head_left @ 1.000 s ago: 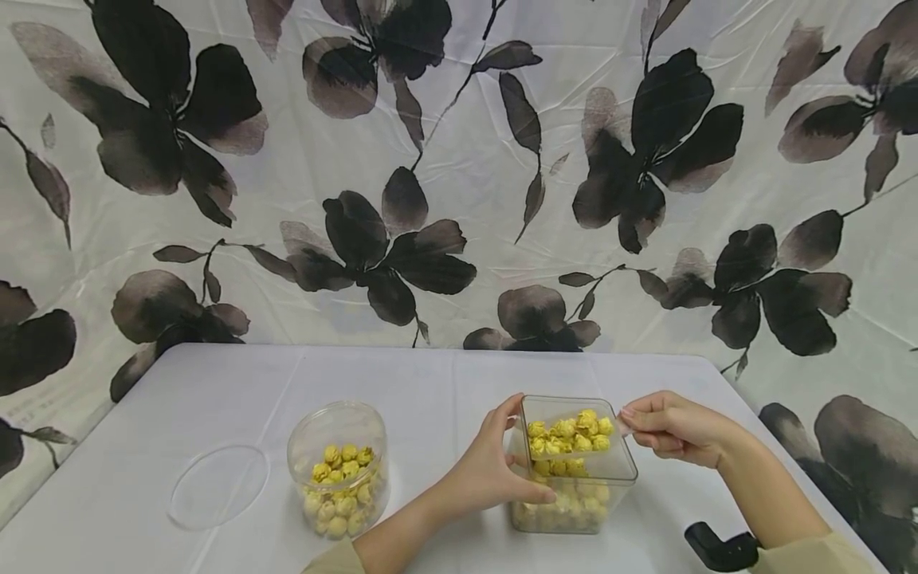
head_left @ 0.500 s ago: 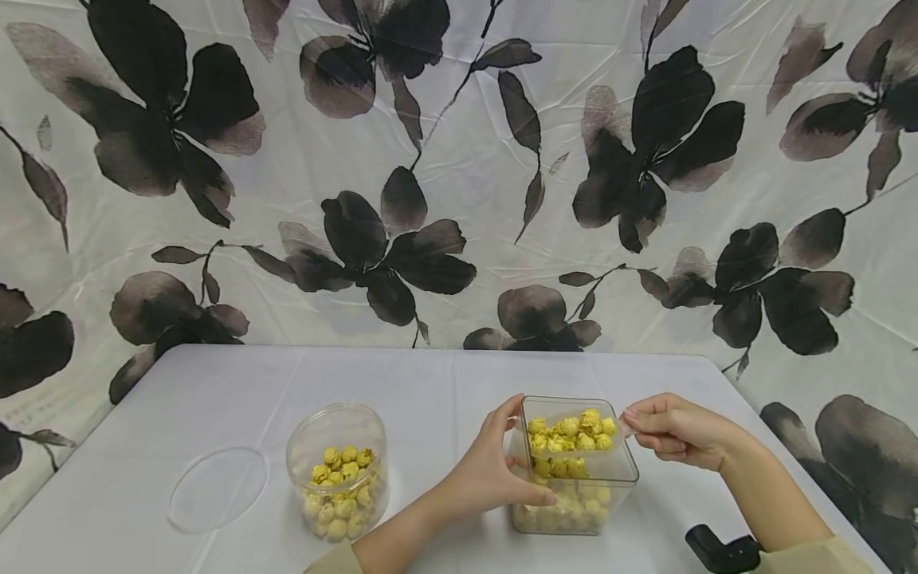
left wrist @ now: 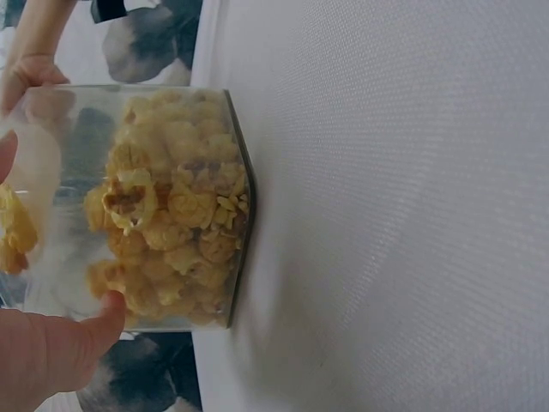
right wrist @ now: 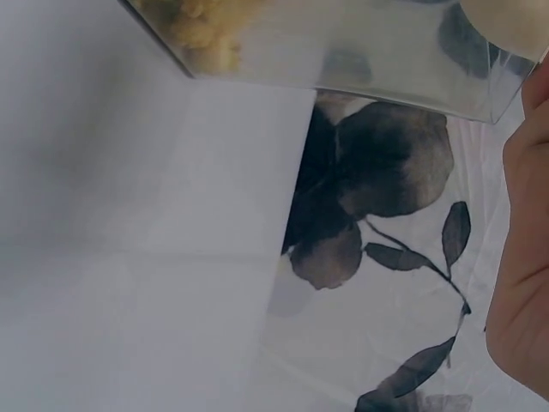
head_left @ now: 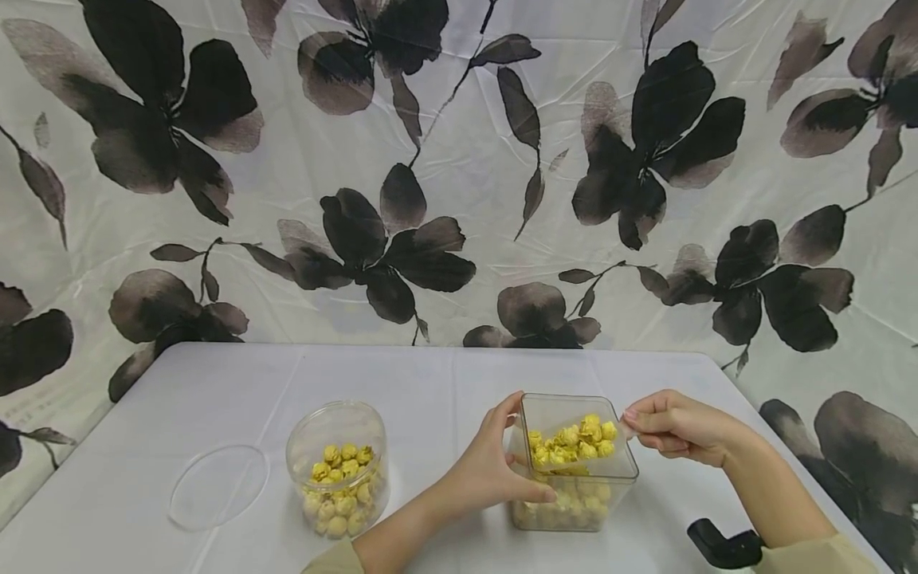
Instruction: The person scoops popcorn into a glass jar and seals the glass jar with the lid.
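Observation:
My left hand (head_left: pixel 488 470) grips a clear square tub (head_left: pixel 559 405) of yellow popcorn by its left side, thumb across the front wall. The tub stands on the table, part filled with round popcorn (left wrist: pixel 171 206). At its right rim my right hand (head_left: pixel 677 430) pinches the handle of a pale translucent scoop (left wrist: pixel 39 163). The scoop's bowl is inside the tub, above the lower popcorn, with a heap of popcorn pieces (head_left: pixel 574 441) on it. In the right wrist view the scoop's pale rounded side (right wrist: pixel 515 24) shows through the tub wall.
Left of the tub stands an uncovered clear round jar (head_left: pixel 308 446) partly filled with popcorn. A clear round lid (head_left: pixel 172 498) lies farther left on the white table (head_left: pixel 402 383). Behind hangs a floral cloth (head_left: pixel 502 159). A black device (head_left: pixel 724 544) sits by the right wrist.
The popcorn heap inside the tub has shifted and tilted, its right end higher and its left end lower. Both hands keep nearly the same place and hold.

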Tool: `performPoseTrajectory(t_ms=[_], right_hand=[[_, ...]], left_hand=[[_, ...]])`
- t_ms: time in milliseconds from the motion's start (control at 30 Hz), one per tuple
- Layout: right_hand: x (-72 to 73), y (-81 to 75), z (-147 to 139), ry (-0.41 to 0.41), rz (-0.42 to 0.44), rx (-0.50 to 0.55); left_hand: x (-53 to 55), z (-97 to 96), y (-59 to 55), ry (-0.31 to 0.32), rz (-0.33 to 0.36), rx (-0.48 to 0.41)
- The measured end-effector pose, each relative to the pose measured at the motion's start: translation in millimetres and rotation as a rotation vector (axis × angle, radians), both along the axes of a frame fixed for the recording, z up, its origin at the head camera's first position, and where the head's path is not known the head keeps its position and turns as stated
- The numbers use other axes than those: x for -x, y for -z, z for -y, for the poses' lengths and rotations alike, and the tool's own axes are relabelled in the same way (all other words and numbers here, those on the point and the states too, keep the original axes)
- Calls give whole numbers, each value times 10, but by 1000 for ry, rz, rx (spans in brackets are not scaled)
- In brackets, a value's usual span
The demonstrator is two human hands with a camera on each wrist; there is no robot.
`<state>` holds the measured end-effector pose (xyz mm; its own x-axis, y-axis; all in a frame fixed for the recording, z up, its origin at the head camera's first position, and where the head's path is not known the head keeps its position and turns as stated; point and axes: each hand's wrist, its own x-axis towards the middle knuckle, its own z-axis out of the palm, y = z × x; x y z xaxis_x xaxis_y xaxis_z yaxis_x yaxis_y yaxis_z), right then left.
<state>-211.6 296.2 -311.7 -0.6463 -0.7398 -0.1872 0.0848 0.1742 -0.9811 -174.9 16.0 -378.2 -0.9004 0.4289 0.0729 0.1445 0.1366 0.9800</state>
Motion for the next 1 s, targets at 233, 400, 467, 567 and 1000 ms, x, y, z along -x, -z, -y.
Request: performPoseTrajectory(t_ms=[233,400,467,567,1000], right_hand=[[-5,-21,47,-30,-10,5],[-4,-19,60,-5,0,-2],[-10,-18,55,16,7,-7],[-15,-9,43,46,18,-13],[-7,38,10,42,40,47]], left_hand=[[5,4,-2,1,-14,2],[2,0,0,-3,-16,-2],[0,-2,0,-3,-15,-5],[-3,-3,0,-1,-13,-6],[-5,2,0,-5,-9,4]])
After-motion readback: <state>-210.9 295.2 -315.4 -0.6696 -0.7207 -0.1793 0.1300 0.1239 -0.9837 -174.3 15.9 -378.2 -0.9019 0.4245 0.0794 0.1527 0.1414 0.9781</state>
